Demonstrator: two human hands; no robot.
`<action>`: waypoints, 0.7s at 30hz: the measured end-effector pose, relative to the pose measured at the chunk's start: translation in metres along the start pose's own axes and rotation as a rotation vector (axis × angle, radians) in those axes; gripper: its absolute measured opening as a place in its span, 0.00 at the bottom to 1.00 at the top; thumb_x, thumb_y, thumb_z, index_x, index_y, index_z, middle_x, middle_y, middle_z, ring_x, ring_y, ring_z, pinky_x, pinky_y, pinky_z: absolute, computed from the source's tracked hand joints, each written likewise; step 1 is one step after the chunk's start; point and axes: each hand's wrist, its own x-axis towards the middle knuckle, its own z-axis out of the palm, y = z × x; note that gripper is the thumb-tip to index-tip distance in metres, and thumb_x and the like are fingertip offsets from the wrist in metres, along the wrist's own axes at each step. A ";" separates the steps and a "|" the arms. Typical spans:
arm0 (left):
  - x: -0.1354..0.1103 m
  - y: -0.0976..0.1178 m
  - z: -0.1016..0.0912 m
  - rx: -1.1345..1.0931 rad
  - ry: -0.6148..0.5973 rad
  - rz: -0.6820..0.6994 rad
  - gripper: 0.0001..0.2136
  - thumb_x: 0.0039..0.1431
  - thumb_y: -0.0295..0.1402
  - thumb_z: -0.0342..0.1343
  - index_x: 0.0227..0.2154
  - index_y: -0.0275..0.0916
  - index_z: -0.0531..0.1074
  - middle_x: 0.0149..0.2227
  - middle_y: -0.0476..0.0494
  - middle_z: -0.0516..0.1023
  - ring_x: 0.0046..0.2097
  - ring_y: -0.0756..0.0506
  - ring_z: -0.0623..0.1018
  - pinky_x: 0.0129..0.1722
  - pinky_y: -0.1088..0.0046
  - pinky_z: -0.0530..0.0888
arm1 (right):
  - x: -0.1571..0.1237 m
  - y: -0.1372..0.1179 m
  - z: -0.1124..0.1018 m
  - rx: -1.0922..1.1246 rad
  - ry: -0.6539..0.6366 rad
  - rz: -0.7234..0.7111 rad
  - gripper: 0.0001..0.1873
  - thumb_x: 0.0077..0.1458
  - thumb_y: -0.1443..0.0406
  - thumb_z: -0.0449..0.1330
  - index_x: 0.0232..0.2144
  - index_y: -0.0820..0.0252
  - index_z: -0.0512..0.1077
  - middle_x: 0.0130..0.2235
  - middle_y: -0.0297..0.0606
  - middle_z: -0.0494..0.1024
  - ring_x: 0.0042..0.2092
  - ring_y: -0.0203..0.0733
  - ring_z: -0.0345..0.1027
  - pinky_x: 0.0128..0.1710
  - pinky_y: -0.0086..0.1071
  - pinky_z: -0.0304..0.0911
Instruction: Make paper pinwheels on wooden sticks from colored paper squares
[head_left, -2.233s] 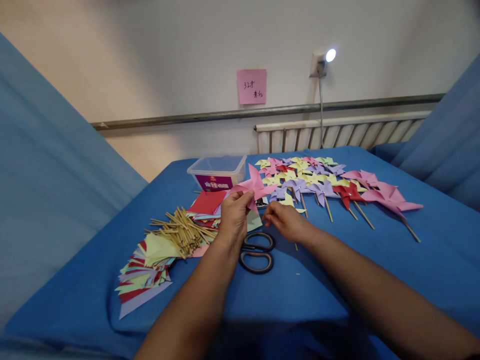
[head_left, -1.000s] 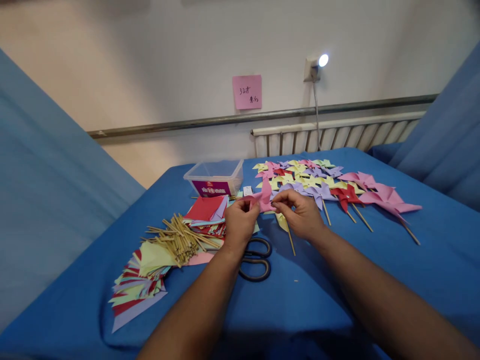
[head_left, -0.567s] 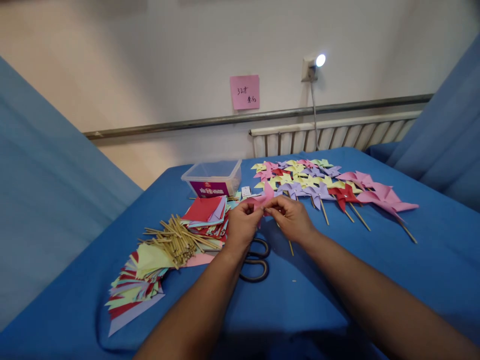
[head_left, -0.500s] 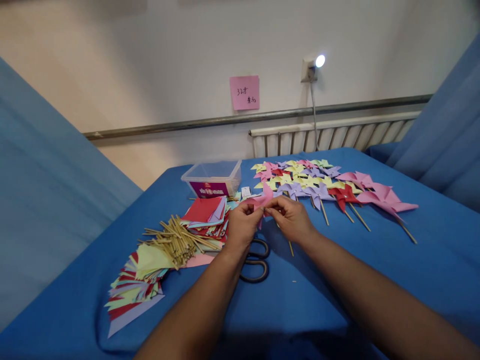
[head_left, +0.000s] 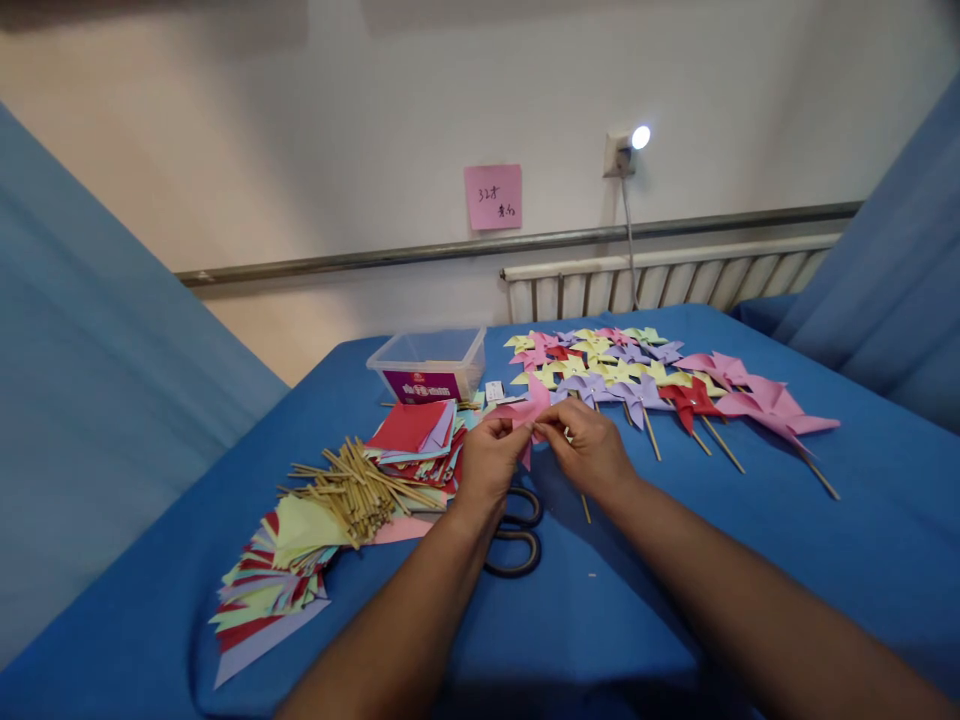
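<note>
A pink paper pinwheel [head_left: 534, 396] is held up between my two hands over the middle of the table. My left hand [head_left: 491, 455] pinches it from the left, thumb and fingers closed near its centre. From the other side my right hand [head_left: 589, 440] grips the same spot with its fingertips; anything small in that pinch is hidden. Below my left wrist the black handles of scissors [head_left: 525, 552] show, their blades covered. Finished pinwheels [head_left: 637, 392] in pink, yellow, purple and red lie in rows beyond my right hand.
At left lie bamboo sticks [head_left: 360, 490], stacked square paper sheets [head_left: 411, 428] and a fanned pile of cut paper [head_left: 274, 575]. A clear plastic box [head_left: 431, 350] stands behind them. Blue cloth covers the table [head_left: 600, 640]; a radiator [head_left: 675, 275] runs along the wall.
The whole view has shifted slightly downward in the frame. Both hands keep their pinch on the pink pinwheel, with only small finger movement.
</note>
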 end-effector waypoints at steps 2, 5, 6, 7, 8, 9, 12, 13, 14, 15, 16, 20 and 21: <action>0.000 0.000 0.000 -0.020 -0.004 -0.005 0.12 0.40 0.39 0.65 0.18 0.36 0.71 0.18 0.53 0.67 0.22 0.54 0.63 0.23 0.76 0.57 | -0.001 -0.001 0.001 -0.014 0.000 0.003 0.05 0.60 0.67 0.58 0.32 0.57 0.73 0.33 0.37 0.76 0.36 0.42 0.70 0.37 0.34 0.63; 0.000 -0.001 0.000 -0.037 -0.007 -0.008 0.12 0.39 0.39 0.65 0.18 0.35 0.71 0.18 0.53 0.67 0.22 0.53 0.64 0.24 0.76 0.59 | -0.002 -0.002 0.001 -0.022 -0.003 -0.006 0.05 0.60 0.67 0.57 0.34 0.56 0.73 0.33 0.38 0.76 0.36 0.42 0.70 0.37 0.34 0.64; 0.000 -0.001 0.000 -0.039 -0.004 -0.010 0.12 0.39 0.39 0.66 0.19 0.35 0.72 0.18 0.53 0.68 0.22 0.53 0.64 0.24 0.76 0.59 | -0.002 -0.002 0.001 -0.025 -0.003 -0.014 0.06 0.60 0.67 0.56 0.34 0.56 0.73 0.34 0.38 0.76 0.37 0.43 0.70 0.38 0.35 0.64; 0.001 -0.002 0.000 -0.042 0.003 -0.011 0.13 0.39 0.40 0.66 0.19 0.35 0.72 0.18 0.53 0.68 0.22 0.53 0.64 0.24 0.76 0.59 | -0.002 -0.002 0.001 -0.028 0.001 -0.023 0.06 0.60 0.67 0.56 0.35 0.56 0.74 0.35 0.39 0.77 0.37 0.43 0.71 0.38 0.35 0.65; 0.001 -0.003 0.000 -0.044 0.011 -0.011 0.13 0.39 0.40 0.66 0.19 0.36 0.72 0.18 0.53 0.68 0.22 0.53 0.64 0.23 0.76 0.59 | -0.002 -0.002 0.001 -0.030 0.007 -0.034 0.07 0.60 0.67 0.55 0.36 0.56 0.74 0.35 0.40 0.77 0.38 0.43 0.71 0.39 0.35 0.65; 0.001 -0.003 0.000 -0.046 0.017 -0.010 0.13 0.39 0.40 0.66 0.19 0.36 0.72 0.18 0.53 0.67 0.22 0.53 0.64 0.23 0.76 0.59 | -0.003 -0.003 0.001 -0.030 0.017 -0.044 0.07 0.61 0.67 0.55 0.36 0.56 0.74 0.36 0.40 0.77 0.38 0.43 0.71 0.39 0.36 0.65; 0.002 -0.004 0.000 -0.056 0.023 -0.008 0.14 0.38 0.41 0.66 0.18 0.36 0.71 0.17 0.53 0.67 0.21 0.53 0.63 0.23 0.76 0.58 | -0.003 -0.003 0.001 -0.026 0.040 -0.056 0.09 0.61 0.67 0.55 0.37 0.56 0.75 0.38 0.42 0.78 0.40 0.44 0.72 0.41 0.37 0.66; 0.002 -0.004 -0.001 -0.058 0.022 -0.010 0.14 0.38 0.41 0.66 0.18 0.36 0.71 0.17 0.53 0.67 0.21 0.53 0.63 0.23 0.76 0.58 | -0.003 -0.002 0.001 -0.022 0.041 -0.053 0.09 0.62 0.66 0.55 0.38 0.56 0.75 0.38 0.42 0.79 0.40 0.44 0.72 0.41 0.37 0.67; 0.001 -0.004 -0.001 -0.059 0.020 -0.012 0.14 0.38 0.41 0.66 0.18 0.36 0.71 0.17 0.53 0.67 0.21 0.53 0.63 0.23 0.76 0.57 | -0.002 -0.002 0.001 -0.017 0.040 -0.048 0.09 0.61 0.66 0.55 0.38 0.55 0.76 0.38 0.42 0.79 0.40 0.44 0.73 0.42 0.37 0.67; 0.001 -0.003 -0.001 -0.059 0.018 -0.016 0.14 0.38 0.41 0.66 0.18 0.36 0.71 0.17 0.53 0.67 0.21 0.54 0.62 0.22 0.76 0.57 | -0.002 -0.002 0.001 -0.009 0.039 -0.041 0.09 0.61 0.66 0.55 0.38 0.55 0.76 0.38 0.41 0.79 0.40 0.44 0.73 0.42 0.37 0.67; 0.001 -0.003 -0.001 -0.058 0.017 -0.019 0.14 0.38 0.41 0.66 0.18 0.36 0.70 0.17 0.53 0.66 0.21 0.54 0.62 0.22 0.76 0.57 | -0.002 -0.001 0.001 0.003 0.038 -0.032 0.09 0.61 0.66 0.56 0.38 0.54 0.76 0.38 0.41 0.79 0.40 0.44 0.73 0.42 0.37 0.67; 0.000 -0.002 -0.001 -0.062 0.014 -0.020 0.14 0.38 0.41 0.66 0.19 0.36 0.71 0.18 0.53 0.67 0.21 0.54 0.63 0.23 0.76 0.58 | -0.001 0.001 0.002 0.068 0.037 0.007 0.08 0.60 0.66 0.57 0.37 0.52 0.77 0.37 0.39 0.78 0.39 0.43 0.73 0.41 0.36 0.68; 0.000 -0.002 -0.001 -0.063 0.014 -0.020 0.13 0.38 0.41 0.66 0.19 0.35 0.72 0.18 0.53 0.68 0.22 0.53 0.64 0.23 0.76 0.58 | 0.000 0.002 0.002 0.085 0.038 0.015 0.08 0.59 0.66 0.57 0.36 0.52 0.77 0.37 0.39 0.78 0.39 0.43 0.73 0.40 0.36 0.68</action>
